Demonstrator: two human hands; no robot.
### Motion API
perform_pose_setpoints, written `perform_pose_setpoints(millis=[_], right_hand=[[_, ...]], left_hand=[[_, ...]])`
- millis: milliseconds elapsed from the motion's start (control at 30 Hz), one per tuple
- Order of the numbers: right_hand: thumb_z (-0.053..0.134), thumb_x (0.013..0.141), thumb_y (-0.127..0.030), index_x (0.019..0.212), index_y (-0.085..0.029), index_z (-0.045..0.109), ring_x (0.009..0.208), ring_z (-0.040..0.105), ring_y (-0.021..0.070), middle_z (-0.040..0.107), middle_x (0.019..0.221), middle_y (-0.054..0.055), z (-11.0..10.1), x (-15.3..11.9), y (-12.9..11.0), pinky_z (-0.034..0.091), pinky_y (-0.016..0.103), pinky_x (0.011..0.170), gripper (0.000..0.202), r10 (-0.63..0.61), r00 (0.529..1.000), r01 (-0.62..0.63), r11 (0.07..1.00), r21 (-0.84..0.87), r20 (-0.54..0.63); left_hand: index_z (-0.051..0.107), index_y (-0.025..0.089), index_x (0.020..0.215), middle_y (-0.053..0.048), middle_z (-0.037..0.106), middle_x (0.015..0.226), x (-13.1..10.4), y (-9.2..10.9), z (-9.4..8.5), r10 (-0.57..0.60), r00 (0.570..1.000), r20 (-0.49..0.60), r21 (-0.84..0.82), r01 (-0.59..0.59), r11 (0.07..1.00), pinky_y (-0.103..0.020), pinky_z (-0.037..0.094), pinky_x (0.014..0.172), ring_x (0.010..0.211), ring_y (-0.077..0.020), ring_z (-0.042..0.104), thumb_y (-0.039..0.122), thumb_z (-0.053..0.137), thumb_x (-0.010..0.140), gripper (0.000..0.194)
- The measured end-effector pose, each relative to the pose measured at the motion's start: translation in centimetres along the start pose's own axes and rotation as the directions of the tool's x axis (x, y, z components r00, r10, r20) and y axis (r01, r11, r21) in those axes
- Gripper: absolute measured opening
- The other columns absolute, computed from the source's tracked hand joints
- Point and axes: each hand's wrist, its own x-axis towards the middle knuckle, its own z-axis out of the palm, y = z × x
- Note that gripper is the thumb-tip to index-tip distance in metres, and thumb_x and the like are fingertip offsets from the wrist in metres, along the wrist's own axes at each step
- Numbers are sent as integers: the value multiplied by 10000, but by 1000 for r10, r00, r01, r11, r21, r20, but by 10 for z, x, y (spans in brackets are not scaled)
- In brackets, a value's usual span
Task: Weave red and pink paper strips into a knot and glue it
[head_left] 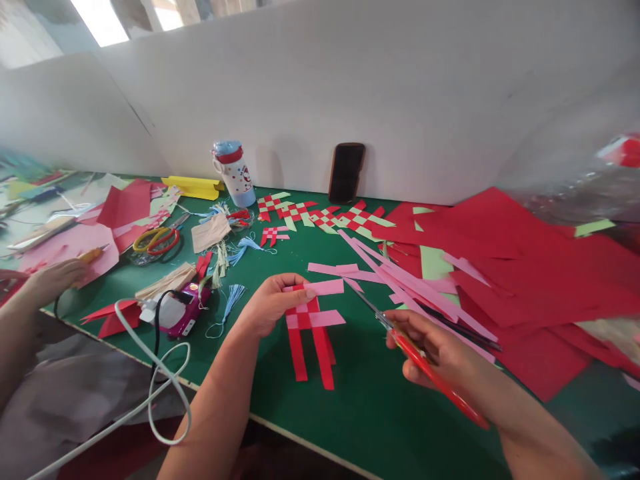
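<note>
Between the thumb and fingers of my left hand (273, 303) is a woven paper piece (302, 320), made of red and pink strips with their loose ends hanging down and to the right. My right hand (425, 343) is closed around red-handled scissors (425, 367). Their blades point left, toward the woven piece but apart from it. Just beyond the scissors lie long pink paper strips (415, 287). Several finished-looking red and green woven pieces (325, 217) sit at the back of the table, with a small red and pink one (274, 235) nearer.
On the left, a co-worker's hand (57, 280) holds a tool over pink paper. A purple power strip (185, 313) with a white cable (170, 380) lies near the edge. A bottle (235, 173) and phone (347, 173) stand behind. Red paper sheets (545, 267) cover the right.
</note>
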Motion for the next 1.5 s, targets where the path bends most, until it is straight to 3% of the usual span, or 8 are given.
perform_pose_setpoints(millis=[100,267,500,700,1033,1300,1500], right_hand=[[744,702,-394,1239,-330,527,767,620,181,624,972,30,-2,-2,-3,538,308,718,583,22,1000,-23,994,-108,-8],[754,696,-413,1280,-356,498,698,587,170,609,846,-8,-1,-6,-12,504,272,634,641,55,997,-41,967,-252,47],[758,669,-488,1279,-343,505,837,645,224,624,1090,54,1,-5,-10,543,344,773,675,69,997,-63,987,-145,34],[753,680,-487,1298,-319,511,916,662,250,637,1111,72,2,-4,-7,551,359,829,685,66,997,-60,989,-134,38],[697,706,-337,1295,-316,495,889,663,220,682,951,33,1,2,4,534,316,798,623,66,996,-60,993,-102,58],[706,717,-356,1270,-318,519,794,653,192,677,880,11,0,5,12,517,293,717,585,42,998,-39,997,-68,51],[738,653,-377,1232,-278,552,768,644,206,658,745,2,3,3,1,493,290,656,616,72,997,-70,993,-90,21]], left_hand=[[649,144,732,29,612,599,1,-1,0,12,999,-36,-32,-13,999,-150,369,445,467,-46,502,388,835,665,315],[646,141,724,28,612,592,2,-4,-2,18,998,-54,-38,-20,999,-147,366,436,457,-45,502,380,832,670,308],[628,135,694,28,597,577,2,-1,1,-12,1000,-27,5,12,1000,-145,348,431,447,-39,485,388,847,641,339],[632,136,697,26,607,579,2,-2,3,-29,999,-25,17,29,999,-155,364,442,453,-49,501,401,848,630,348],[636,139,694,21,612,582,3,-1,6,-43,999,-22,41,44,998,-170,366,455,464,-59,511,411,846,609,354],[636,140,700,22,617,588,4,-4,5,-39,999,-15,50,40,998,-164,376,462,470,-58,521,384,831,626,322],[642,141,708,16,625,594,5,-5,3,-51,998,-27,50,52,997,-171,387,463,475,-66,532,391,837,623,329]])
